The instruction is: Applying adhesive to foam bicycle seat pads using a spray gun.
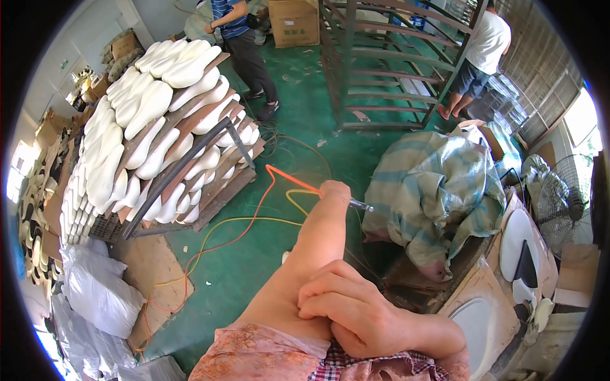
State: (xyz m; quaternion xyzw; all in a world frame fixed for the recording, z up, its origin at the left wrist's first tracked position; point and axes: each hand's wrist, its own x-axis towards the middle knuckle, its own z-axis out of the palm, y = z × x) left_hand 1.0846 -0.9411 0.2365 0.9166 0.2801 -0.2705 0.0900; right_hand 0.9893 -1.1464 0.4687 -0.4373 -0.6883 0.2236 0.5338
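Note:
Stretched out ahead of me over the green floor, my left hand (335, 190) is closed around the end of an orange hose (289, 177). A short metal tip (361, 205) sticks out on the hand's right side; the part inside the fist is hidden. My right hand (346, 305) lies across the inner side of my left arm near the elbow. Its fingers are curled in and their tips press on the skin, with no object visible in them. Left of the hose stands a rack stacked with boards of white, sole-shaped pieces (152, 108).
A striped woven sack (438, 184) is heaped at the right, beside a fan (569, 203). Orange and yellow hoses trail over the floor (229, 273). White bags (98, 292) lie at lower left. Behind are a metal rack (394, 76), a carton (294, 24) and two people.

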